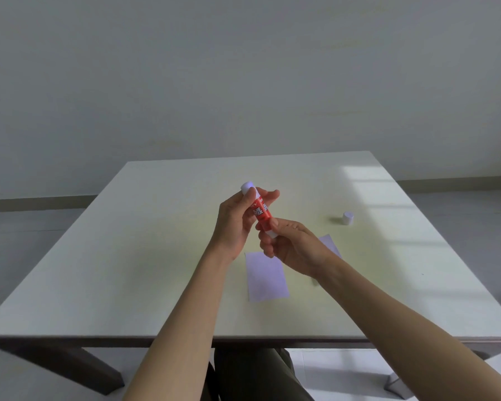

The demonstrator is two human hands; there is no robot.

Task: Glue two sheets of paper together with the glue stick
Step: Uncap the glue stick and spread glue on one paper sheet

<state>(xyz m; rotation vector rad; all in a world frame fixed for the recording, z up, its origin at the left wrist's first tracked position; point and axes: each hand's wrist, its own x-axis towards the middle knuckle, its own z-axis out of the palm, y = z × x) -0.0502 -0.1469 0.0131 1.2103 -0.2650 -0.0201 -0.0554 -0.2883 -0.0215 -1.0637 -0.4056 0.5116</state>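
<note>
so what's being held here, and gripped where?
The glue stick, uncapped: left hand wraps its upper barrel, right hand pinches its bottom end.

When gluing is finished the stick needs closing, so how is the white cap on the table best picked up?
Pinch the cap by its round side wall, coming from above: it stands upright and alone on the table, clear of both papers. A judgement from its pose.

Cap (348,218) on table (156,256), right of sheets (266,277)
</note>
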